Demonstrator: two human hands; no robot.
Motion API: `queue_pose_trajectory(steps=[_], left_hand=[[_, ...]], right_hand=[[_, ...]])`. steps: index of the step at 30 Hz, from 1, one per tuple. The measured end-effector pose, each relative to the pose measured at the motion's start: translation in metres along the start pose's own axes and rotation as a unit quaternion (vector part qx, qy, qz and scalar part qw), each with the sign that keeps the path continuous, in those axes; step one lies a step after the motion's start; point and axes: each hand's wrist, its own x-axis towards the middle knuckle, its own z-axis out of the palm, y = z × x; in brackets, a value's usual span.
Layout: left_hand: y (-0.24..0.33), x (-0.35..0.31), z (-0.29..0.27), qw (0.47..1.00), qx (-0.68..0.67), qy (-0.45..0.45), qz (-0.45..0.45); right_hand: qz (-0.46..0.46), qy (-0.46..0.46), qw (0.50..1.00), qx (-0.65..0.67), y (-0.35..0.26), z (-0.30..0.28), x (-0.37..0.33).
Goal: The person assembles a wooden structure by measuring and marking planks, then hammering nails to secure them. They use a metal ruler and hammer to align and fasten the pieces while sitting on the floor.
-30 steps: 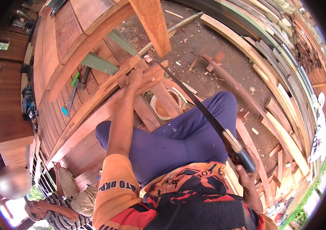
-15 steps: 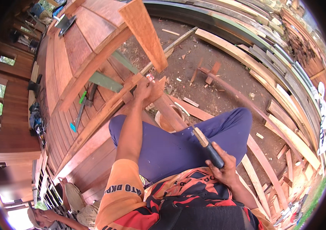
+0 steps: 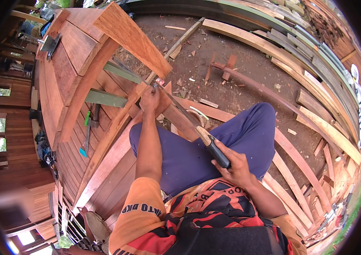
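Note:
My right hand (image 3: 235,165) is wrapped round the black grip of a long, narrow-bladed tool like a machete (image 3: 207,137). Pale wood shows ahead of the grip, and its blade runs away up-left, towards my left hand. The left hand (image 3: 149,100) is closed at the far end of a reddish wooden board (image 3: 181,122) in front of my lap; its fingertips are partly hidden. Just beyond those fingers is a small red-and-white thing (image 3: 159,81), too small to name. The blade passes above the board, but whether they touch I cannot tell.
A wooden table-like piece (image 3: 72,51) stands at the far left, with a slanting plank (image 3: 133,40) at its corner. On the slatted floor lie a hammer (image 3: 95,117) and a green-and-blue tool (image 3: 88,136). Timber lengths (image 3: 269,46) line the right. Another person (image 3: 97,227) sits lower left.
My right hand has brought the tool forward and left, so its blade now points along the board towards my left hand. The left hand stays at the board's end. The view has shifted slightly.

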Motion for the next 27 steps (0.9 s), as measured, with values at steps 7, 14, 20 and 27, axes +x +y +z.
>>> queue_pose_trajectory(steps=[7,14,20,27], left_hand=[[-0.002,0.004,-0.005,0.999,0.001,-0.023,-0.024],[-0.006,0.002,-0.004,0.999,-0.033,0.001,-0.022],[-0.008,0.000,-0.003,0.999,-0.037,0.010,-0.005],[-0.010,0.001,0.000,0.999,-0.037,0.027,0.018]], right_hand=[[0.011,-0.006,1.000,0.006,0.006,0.007,-0.002],[0.031,-0.031,0.998,0.036,0.011,-0.005,-0.001],[0.041,-0.045,0.997,0.049,0.017,-0.006,0.012],[0.064,-0.069,0.994,0.063,0.022,0.009,0.040]])
